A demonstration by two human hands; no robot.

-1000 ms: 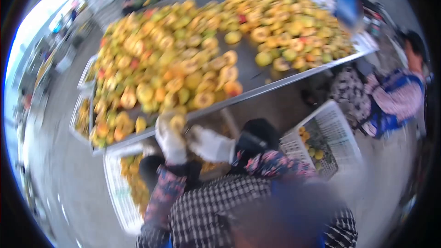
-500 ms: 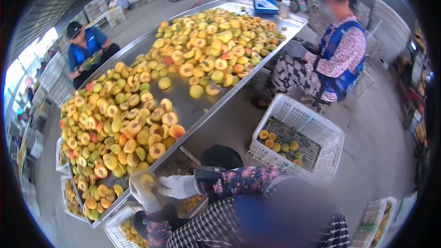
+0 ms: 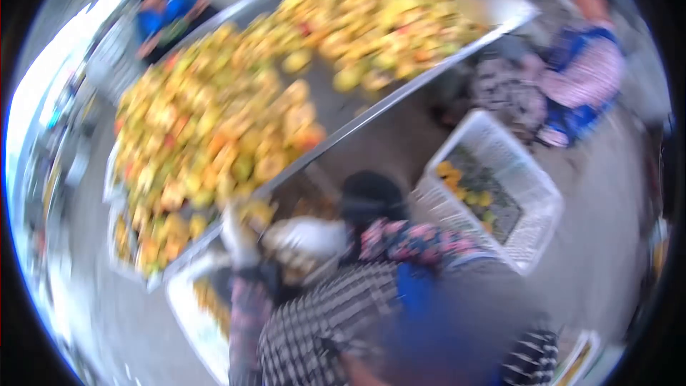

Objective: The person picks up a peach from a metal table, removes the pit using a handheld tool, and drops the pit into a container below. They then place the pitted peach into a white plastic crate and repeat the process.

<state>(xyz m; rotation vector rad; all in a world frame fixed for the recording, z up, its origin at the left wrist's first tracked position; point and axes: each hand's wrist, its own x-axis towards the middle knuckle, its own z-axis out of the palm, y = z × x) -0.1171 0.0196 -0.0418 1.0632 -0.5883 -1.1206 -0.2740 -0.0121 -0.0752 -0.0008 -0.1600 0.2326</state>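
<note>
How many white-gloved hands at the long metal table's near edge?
2: white-gloved left hand close to the rim of the long metal table, white-gloved right hand just right of it. Blur could hide others.

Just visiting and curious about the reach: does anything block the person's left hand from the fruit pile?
Nothing visible does. The left hand overlaps the table's metal edge in this view, right by the fruit pile. Blur hides whether it touches any fruit.
</note>
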